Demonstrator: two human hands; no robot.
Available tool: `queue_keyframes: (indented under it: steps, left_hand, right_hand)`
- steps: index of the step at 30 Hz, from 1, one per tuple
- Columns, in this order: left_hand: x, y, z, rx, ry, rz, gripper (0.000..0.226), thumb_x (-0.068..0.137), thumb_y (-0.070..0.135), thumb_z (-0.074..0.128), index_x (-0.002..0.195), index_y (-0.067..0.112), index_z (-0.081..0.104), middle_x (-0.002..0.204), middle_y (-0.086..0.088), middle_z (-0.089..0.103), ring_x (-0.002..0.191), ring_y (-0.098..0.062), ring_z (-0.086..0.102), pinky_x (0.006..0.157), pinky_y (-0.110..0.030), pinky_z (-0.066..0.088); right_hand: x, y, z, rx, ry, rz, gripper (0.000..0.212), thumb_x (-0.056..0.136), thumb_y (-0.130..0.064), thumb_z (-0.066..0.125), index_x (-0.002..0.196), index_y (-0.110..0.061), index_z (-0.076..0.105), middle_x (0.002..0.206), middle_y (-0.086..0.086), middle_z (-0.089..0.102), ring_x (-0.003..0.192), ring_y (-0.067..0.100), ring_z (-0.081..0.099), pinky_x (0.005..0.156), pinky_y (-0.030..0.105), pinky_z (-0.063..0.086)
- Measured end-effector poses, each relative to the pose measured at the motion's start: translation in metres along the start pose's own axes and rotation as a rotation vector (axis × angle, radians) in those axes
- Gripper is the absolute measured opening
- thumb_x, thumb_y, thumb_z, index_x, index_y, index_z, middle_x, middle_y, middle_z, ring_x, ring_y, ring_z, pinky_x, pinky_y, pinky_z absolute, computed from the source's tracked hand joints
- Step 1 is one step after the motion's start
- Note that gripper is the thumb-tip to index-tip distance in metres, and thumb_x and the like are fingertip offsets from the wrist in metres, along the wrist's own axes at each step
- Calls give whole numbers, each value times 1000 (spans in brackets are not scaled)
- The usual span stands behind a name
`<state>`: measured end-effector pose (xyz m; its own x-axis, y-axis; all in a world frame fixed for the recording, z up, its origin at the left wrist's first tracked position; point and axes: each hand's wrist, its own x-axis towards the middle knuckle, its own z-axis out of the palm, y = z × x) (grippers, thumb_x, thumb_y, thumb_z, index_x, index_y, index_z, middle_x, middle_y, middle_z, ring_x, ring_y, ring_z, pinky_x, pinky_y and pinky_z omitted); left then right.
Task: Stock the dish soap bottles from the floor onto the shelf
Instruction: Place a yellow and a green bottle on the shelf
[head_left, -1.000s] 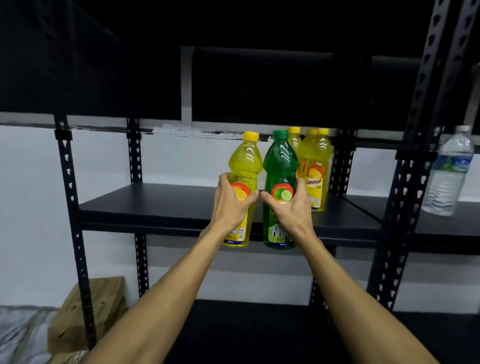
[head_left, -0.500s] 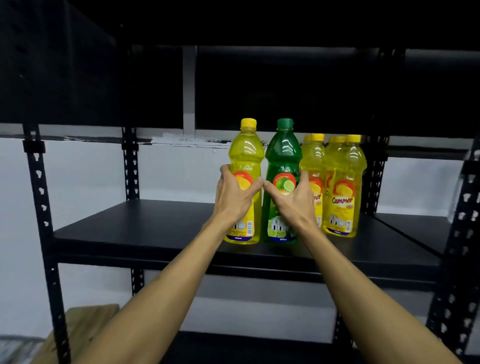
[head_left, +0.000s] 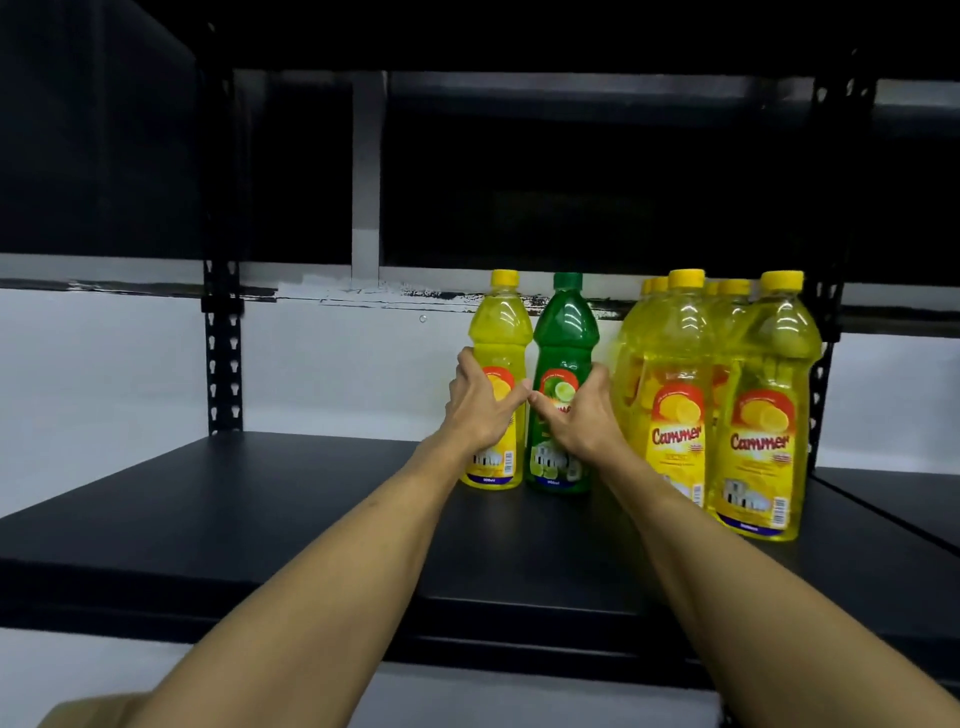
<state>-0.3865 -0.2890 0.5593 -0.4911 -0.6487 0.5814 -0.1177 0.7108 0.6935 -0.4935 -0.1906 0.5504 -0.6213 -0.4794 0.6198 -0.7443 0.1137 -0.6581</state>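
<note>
White wall behind — black perforated upright, dim light overhead.

Stockroom, black slotted shelving, soap bottles

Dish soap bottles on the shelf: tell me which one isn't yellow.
The green bottle, gripped by the right hand. It has a green cap and a lime on its label; the bottle in the left hand and all others are yellow.

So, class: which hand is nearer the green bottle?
Right. The right hand grips the green bottle; the left hand grips the yellow bottle beside it.
</note>
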Motion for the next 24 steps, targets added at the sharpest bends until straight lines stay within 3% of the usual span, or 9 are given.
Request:
queue_keyframes:
  steps: [10,18,24]
  left_hand:
    - [61,-25,43,122,-9,19,90,91,51,62,152,12,7,150,-19,25,140,-35,25,111,-47,31]
    - [76,-40,51,167,15,92,89,92,53,59,152,7,11,148,-22,32,137,-38,31,107,-50,35]
    - [76,-43,52,239,67,140,89,93,59,53,152,4,14,149,-21,33,136,-36,33,106,-48,35]
  right_hand:
    - [66,32,31,61,122,141,88,81,-33,80,143,-3,24,143,17,36,136,34,38,113,44,37]
    - [81,41,43,91,190,173,102,66,-47,87,139,-7,28,138,17,46,130,36,46,105,49,45]
    - [83,46,47,41,215,170,105,69,-56,81,146,-10,26,143,15,38,137,35,36,110,49,40]
